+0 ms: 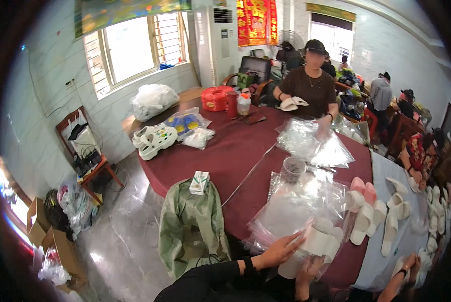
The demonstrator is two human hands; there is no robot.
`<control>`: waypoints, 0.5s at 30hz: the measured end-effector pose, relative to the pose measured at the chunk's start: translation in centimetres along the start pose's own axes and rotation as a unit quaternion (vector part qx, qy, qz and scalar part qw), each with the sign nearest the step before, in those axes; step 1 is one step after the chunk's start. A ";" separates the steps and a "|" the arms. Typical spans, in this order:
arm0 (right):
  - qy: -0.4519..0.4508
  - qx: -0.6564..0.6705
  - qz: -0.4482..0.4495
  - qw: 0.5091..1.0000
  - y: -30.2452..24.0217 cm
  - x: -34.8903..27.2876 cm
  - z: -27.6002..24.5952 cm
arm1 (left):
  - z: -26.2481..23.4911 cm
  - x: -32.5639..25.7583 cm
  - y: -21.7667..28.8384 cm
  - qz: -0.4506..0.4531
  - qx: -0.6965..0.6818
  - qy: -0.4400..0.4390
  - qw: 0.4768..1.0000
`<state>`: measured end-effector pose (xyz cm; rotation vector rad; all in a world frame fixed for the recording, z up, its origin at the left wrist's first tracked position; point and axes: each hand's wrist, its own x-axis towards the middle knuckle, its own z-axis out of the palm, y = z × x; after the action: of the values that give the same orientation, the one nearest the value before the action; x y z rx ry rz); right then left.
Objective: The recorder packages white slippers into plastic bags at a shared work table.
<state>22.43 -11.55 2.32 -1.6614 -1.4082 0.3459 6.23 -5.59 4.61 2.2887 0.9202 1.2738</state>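
A pair of white slide sandals point(318, 240) is held over the near edge of the table. The fingers of my left hand point(284, 248) reach along the side of the pair and grip it. Below it, my right hand point(311, 268) curls round the lower part of the sandals; some of its fingers are hidden. Clear film shows around the pair, but I cannot tell whether the sandals are inside a bag. Just beyond lies a stack of clear plastic bags point(291, 206), with a clear plastic tub point(292, 170) on top.
Across the red-covered table point(225, 161), a co-worker holds white sandals point(293, 103) beside more clear bags point(313, 143). White sandals point(362, 224) and pink ones stand at right, near another person's hand point(410, 264). A green sack point(188, 221) hangs at the left edge, a small box on it.
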 end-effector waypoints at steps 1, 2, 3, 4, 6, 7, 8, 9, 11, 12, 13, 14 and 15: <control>0.007 -0.009 -0.025 1.000 0.3 -0.1 0.1 | -0.1 -0.1 -0.3 -0.005 0.006 0.006 1.000; 0.014 -0.019 -0.049 0.999 0.6 -0.2 0.2 | -0.1 -0.3 -0.7 -0.002 0.009 0.026 1.000; 0.008 -0.016 -0.054 0.998 0.7 -0.2 0.4 | -0.2 -0.5 -1.1 0.002 0.012 0.045 0.999; 0.010 -0.002 -0.022 1.000 0.4 -0.2 0.4 | -0.2 -0.4 -1.4 -0.001 0.016 0.050 0.999; 0.006 0.013 0.007 1.000 1.0 -0.1 0.6 | -0.3 -0.4 -2.0 0.004 0.007 0.080 0.997; 0.002 -0.047 -0.010 0.999 1.8 -0.2 0.6 | -0.5 -0.3 -1.8 0.000 0.011 0.084 0.996; -0.002 -0.107 -0.026 0.994 2.5 -0.2 0.7 | -0.6 -0.1 -1.7 0.008 0.004 0.099 0.995; -0.006 -0.106 -0.029 0.994 3.1 -0.3 0.8 | -0.8 0.0 -1.6 0.016 -0.002 0.114 0.993; -0.029 -0.171 0.002 0.985 2.9 -0.4 0.6 | -1.4 0.1 -1.9 0.019 0.013 0.132 0.991; -0.031 -0.170 0.000 0.985 3.4 -0.5 0.9 | -1.6 0.0 -2.1 0.024 0.025 0.148 0.988; -0.007 -0.134 -0.020 0.991 4.0 -0.6 1.2 | -1.5 0.3 -2.3 0.025 0.023 0.146 0.989; 0.017 -0.099 -0.040 0.994 4.4 -0.6 1.4 | -1.4 0.5 -2.4 0.027 0.030 0.151 0.988; 0.020 -0.100 -0.037 0.994 4.9 -0.7 1.5 | -1.3 0.7 -2.6 0.028 0.038 0.155 0.987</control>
<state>24.30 -11.26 -2.45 -1.7595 -1.5099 0.1323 4.44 -3.23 4.22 2.2241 1.0251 1.6819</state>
